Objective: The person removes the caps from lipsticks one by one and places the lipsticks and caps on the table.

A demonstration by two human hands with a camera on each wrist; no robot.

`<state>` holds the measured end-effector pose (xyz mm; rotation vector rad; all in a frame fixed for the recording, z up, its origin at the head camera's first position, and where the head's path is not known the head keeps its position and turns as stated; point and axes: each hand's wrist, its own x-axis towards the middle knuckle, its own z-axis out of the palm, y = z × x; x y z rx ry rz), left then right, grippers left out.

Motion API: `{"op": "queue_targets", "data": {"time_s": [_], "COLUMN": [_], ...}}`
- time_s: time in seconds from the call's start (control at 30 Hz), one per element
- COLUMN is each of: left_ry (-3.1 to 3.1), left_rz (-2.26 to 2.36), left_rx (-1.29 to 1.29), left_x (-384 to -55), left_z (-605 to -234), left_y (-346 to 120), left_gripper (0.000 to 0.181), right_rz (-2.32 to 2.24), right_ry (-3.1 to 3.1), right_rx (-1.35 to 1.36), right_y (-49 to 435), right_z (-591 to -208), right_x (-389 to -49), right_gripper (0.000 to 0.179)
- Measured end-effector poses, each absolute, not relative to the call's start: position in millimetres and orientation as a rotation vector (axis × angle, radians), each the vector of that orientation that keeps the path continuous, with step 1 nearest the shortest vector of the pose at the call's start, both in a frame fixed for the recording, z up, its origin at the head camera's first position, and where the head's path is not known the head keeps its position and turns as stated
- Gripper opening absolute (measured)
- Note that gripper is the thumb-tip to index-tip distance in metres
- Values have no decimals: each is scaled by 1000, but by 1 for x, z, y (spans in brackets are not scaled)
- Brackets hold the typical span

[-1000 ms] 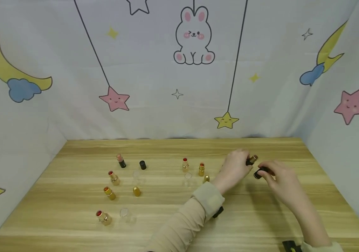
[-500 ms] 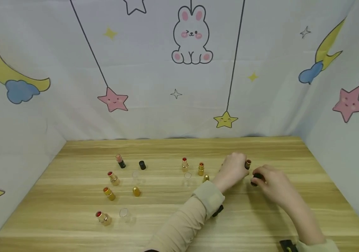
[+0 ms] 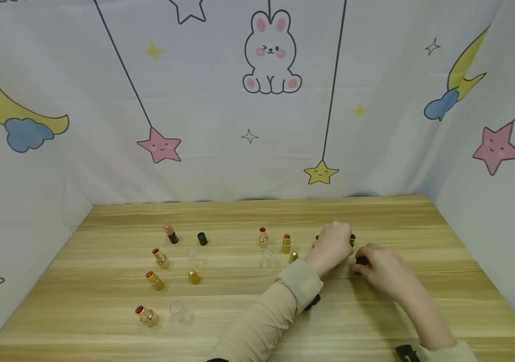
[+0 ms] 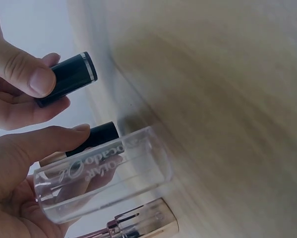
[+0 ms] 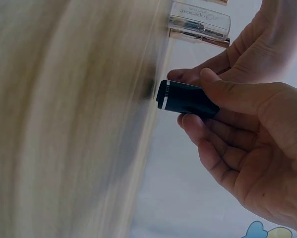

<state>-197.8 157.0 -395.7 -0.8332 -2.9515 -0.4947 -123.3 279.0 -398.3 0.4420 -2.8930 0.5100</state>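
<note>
My left hand [image 3: 331,246] pinches a lipstick with a black base [image 4: 104,135] and a gold upper part, low by the table. In the left wrist view, a clear lettered cap [image 4: 103,173] stands in front of those fingers and partly covers them. Just to the right, my right hand [image 3: 381,269] holds a black lipstick cap [image 5: 188,99] with a silver band between thumb and fingers. The cap's banded end is down near the tabletop, apart from the lipstick. Beside the clear cap stands a gold lipstick [image 4: 148,220], partly cut off by the frame.
Uncapped lipsticks stand on the wooden table [image 3: 103,342]: a red one [image 3: 263,237] and a gold one [image 3: 286,243] mid-table, several more at left, including a pink one [image 3: 171,234]. Loose caps stand among them: a black cap [image 3: 202,239], a gold cap [image 3: 194,276], clear ones [image 3: 177,310].
Both hands have come down and slightly left. The lipstick in the left hand has lowered from a tilt toward the tabletop, and the right hand has brought the black cap down too.
</note>
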Motion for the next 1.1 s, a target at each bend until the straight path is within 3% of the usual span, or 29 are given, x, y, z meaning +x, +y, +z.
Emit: {"op": "queue_targets", "data": {"time_s": [1.1], "left_ry": [-2895], "left_rz": [-376], "left_rx": [-883], "left_x": [-195], "left_z": [-399], "left_y": [163], "left_gripper": [30], "right_rz": [530], "right_ry": [-2962], "right_rx": [413], "right_y": [282], "right_z": [-402], "right_x": [-120], "right_gripper": [19]}}
